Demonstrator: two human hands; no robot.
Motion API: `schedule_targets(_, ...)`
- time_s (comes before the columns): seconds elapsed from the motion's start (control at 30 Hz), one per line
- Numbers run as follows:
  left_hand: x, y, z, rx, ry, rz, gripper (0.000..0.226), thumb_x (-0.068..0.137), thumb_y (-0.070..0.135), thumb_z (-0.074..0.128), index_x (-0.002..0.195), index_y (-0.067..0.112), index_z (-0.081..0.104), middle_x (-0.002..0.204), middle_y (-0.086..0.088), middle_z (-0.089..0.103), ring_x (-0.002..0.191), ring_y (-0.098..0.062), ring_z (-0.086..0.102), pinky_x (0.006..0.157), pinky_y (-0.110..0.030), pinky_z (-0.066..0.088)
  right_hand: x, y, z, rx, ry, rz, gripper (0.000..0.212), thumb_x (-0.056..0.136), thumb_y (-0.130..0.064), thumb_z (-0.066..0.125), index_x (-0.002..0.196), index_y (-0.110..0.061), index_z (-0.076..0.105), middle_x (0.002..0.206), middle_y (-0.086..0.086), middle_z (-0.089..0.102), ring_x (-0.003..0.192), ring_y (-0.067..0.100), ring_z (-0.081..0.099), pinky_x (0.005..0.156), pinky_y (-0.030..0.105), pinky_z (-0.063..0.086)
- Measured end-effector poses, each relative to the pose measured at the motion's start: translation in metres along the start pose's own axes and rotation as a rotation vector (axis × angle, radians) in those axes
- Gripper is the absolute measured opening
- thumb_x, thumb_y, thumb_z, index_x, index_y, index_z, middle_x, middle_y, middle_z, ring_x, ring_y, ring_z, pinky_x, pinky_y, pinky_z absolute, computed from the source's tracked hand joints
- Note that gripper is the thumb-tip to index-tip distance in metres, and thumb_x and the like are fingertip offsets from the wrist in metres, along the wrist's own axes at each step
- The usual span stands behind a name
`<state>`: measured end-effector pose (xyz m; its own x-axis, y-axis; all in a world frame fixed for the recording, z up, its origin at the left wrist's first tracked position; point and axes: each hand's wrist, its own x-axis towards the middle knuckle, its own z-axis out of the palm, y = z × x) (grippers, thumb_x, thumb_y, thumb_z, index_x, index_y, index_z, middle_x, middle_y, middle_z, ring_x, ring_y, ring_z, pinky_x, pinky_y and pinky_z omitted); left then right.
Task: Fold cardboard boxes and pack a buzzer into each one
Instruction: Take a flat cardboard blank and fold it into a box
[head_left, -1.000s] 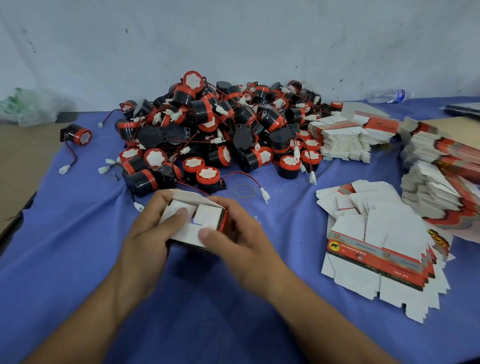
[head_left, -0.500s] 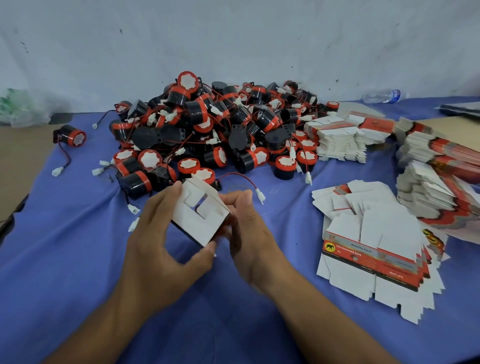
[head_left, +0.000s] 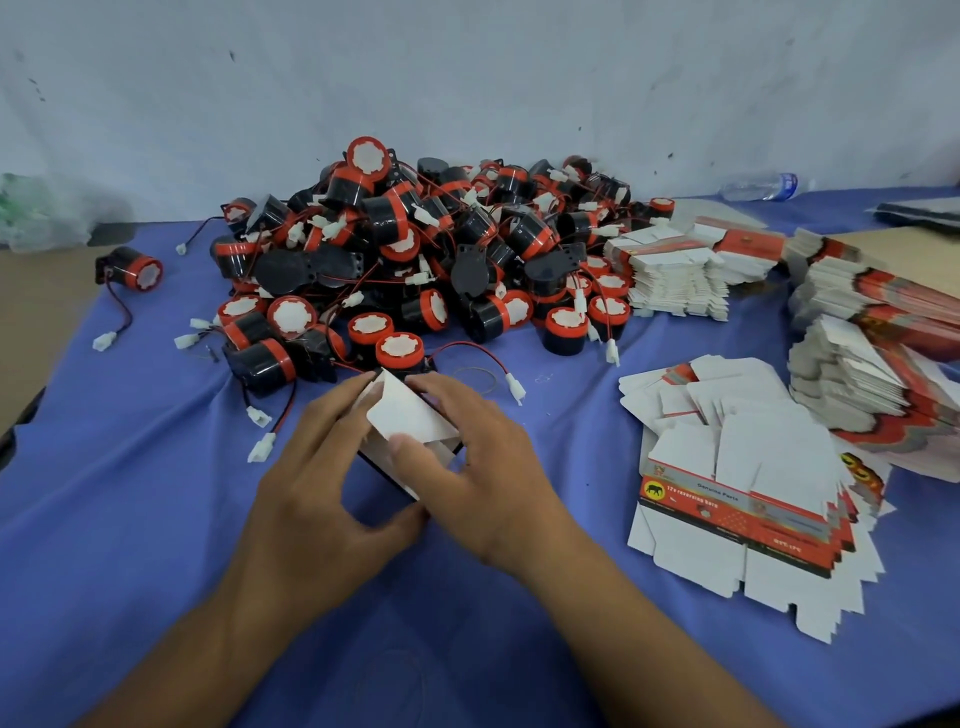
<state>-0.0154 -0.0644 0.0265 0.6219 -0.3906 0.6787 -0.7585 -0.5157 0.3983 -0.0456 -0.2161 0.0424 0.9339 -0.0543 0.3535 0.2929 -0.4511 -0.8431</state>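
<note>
Small white cardboard box (head_left: 410, 423) at frame centre on blue cloth (head_left: 130, 493), gripped by left hand (head_left: 319, 483) with thumb and fingers curled round its sides, right hand (head_left: 491, 467) pinching its top flap, pile of buzzers (head_left: 415, 249) just behind, flat box blanks (head_left: 753, 499) at right

The tabletop (head_left: 130, 519) is covered by a blue cloth. A large heap of black-and-red buzzers (head_left: 415, 249), with red-and-black leads and white plugs, is piled at the centre rear. A single buzzer (head_left: 136, 270) is laid well apart to the left. Flat box blanks (head_left: 753, 493) are fanned out on the right, white sides mostly uppermost. Taller stacks of blanks (head_left: 862, 374) are set behind and beside them. A thin ring (head_left: 475, 378) is seen just in front of the heap. A clear bottle (head_left: 761, 185) is laid on its side near the wall.
</note>
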Motion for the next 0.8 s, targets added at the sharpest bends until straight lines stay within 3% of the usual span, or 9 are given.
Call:
schedule_targets(0.13, 0.002, 0.002, 0.002, 0.062, 0.023, 0.055, 0.068, 0.075, 0.027, 0.070, 0.128, -0.012, 0.054, 0.134, -0.020, 0.053, 0.126, -0.026, 0.051, 0.109, -0.025, 0.039, -0.001, 0.001, -0.001, 0.029, 0.013, -0.009, 0.042, 0.097, -0.030, 0.064, 0.138, -0.024, 0.057, 0.125, -0.011, 0.066, 0.116, 0.006, 0.058, 0.096, 0.031, 0.049)
schedule_targets(0.3, 0.000, 0.007, 0.004, -0.086, 0.041, -0.073, 0.084, 0.063, 0.025, 0.078, 0.137, 0.000, 0.048, 0.140, 0.002, 0.047, 0.131, -0.003, 0.042, 0.107, -0.009, 0.029, -0.002, 0.005, -0.004, 0.000, 0.019, -0.007, 0.043, 0.099, -0.025, 0.060, 0.142, -0.026, 0.052, 0.125, -0.010, 0.067, 0.115, 0.005, 0.059, 0.097, 0.030, 0.049)
schedule_targets(0.43, 0.001, 0.006, 0.005, 0.029, 0.086, 0.083, 0.069, 0.076, 0.030, 0.069, 0.130, -0.009, 0.050, 0.138, -0.016, 0.049, 0.129, -0.022, 0.047, 0.111, -0.025, 0.037, -0.003, 0.007, -0.003, 0.017, 0.048, -0.040, 0.043, 0.101, -0.018, 0.057, 0.144, -0.022, 0.051, 0.125, -0.008, 0.067, 0.115, 0.002, 0.060, 0.097, 0.025, 0.049)
schedule_targets(0.63, 0.000, 0.003, 0.004, 0.089, 0.119, 0.112, 0.074, 0.071, 0.024, 0.079, 0.130, -0.007, 0.048, 0.137, -0.017, 0.049, 0.129, -0.024, 0.048, 0.109, -0.027, 0.040, -0.003, 0.010, 0.006, 0.105, 0.065, -0.022, 0.046, 0.102, -0.014, 0.052, 0.148, -0.019, 0.046, 0.143, -0.009, 0.056, 0.133, -0.002, 0.046, 0.111, 0.028, 0.040)
schedule_targets(0.8, 0.002, 0.002, 0.005, 0.120, 0.122, 0.152, 0.069, 0.078, 0.031, 0.074, 0.127, -0.012, 0.052, 0.135, -0.021, 0.051, 0.127, -0.025, 0.049, 0.113, -0.022, 0.034, -0.003, 0.011, 0.012, 0.141, 0.091, -0.019, 0.049, 0.101, -0.012, 0.052, 0.148, -0.019, 0.046, 0.147, -0.009, 0.049, 0.140, 0.005, 0.041, 0.116, 0.038, 0.036)
